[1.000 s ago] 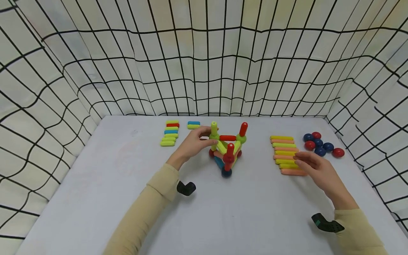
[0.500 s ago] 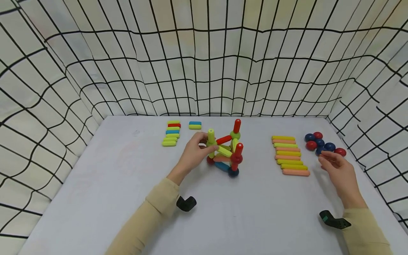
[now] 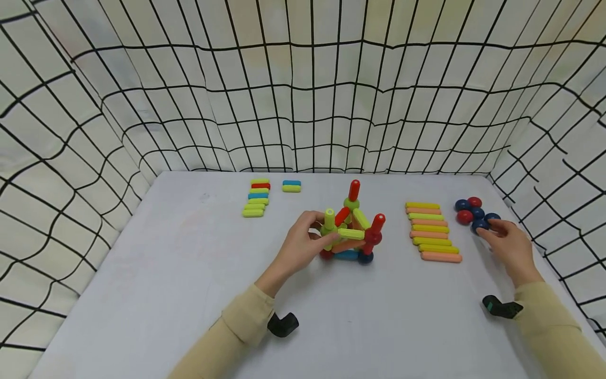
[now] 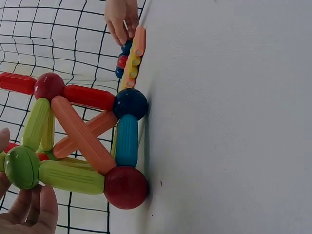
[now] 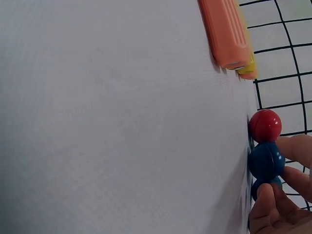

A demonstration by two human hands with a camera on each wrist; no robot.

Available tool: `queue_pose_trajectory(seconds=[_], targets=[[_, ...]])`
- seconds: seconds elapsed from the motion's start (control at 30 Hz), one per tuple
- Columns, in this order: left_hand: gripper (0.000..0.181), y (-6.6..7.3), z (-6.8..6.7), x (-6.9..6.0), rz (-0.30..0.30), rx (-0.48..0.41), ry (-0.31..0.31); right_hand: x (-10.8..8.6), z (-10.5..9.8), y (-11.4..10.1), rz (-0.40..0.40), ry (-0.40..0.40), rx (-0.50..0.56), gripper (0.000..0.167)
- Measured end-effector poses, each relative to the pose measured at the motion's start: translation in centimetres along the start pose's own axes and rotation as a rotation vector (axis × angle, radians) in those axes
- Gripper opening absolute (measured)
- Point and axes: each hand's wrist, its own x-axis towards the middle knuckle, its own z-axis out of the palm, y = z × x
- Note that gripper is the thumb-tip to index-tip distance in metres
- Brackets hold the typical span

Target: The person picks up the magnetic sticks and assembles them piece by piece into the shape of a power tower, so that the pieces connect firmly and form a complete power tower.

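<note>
Nine long sticks [image 3: 428, 235], nine short sticks [image 3: 258, 196] (seven plus two) and six loose balls [image 3: 464, 216] (four blue, two red) are showing. Toy frame [image 3: 352, 235] is occupying mid-table [image 3: 379, 316]. Forearms [image 3: 220, 339] are slanting inward: left hand [image 3: 299, 245] is pinching the frame's green ball [image 4: 22, 167], right hand [image 3: 511, 245] is pinching one blue ball [image 3: 479, 226].

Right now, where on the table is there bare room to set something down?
Bare table lies between the built frame and the long sticks, left of the short sticks, and up front between the two sleeves. Crowded: right side, where the right hand touches the balls, and around the left hand gripping the frame.
</note>
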Motion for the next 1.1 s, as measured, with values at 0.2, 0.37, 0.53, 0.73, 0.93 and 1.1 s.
queue_pose_trajectory(seconds=[0.2,0.37,0.53,0.73,0.93,1.1], targets=[[0.038,-0.2,-0.5,-0.3,0.037,-0.003,-0.046,0.5,0.4,0.0,-0.019,0.011,-0.037,0.071],[0.038,-0.3,-0.9,-0.2,0.073,-0.029,-0.085,0.7,0.4,-0.4,-0.021,0.073,-0.041,0.064],[0.036,-0.3,-0.9,0.1,0.095,-0.018,-0.097,0.3,0.6,-3.0,-0.033,0.175,0.014,0.064],[0.034,-0.2,-0.9,0.9,0.083,-0.034,-0.106,-1.7,1.6,-9.7,-0.220,0.090,0.170,0.064],[0.034,-0.4,-1.1,1.2,0.058,-0.062,-0.129,-3.6,1.8,-15.6,-0.397,-0.101,0.286,0.059],[0.035,-0.6,-0.9,1.3,0.049,-0.076,-0.139,-4.3,2.0,-18.8,-0.471,-0.201,0.287,0.055]])
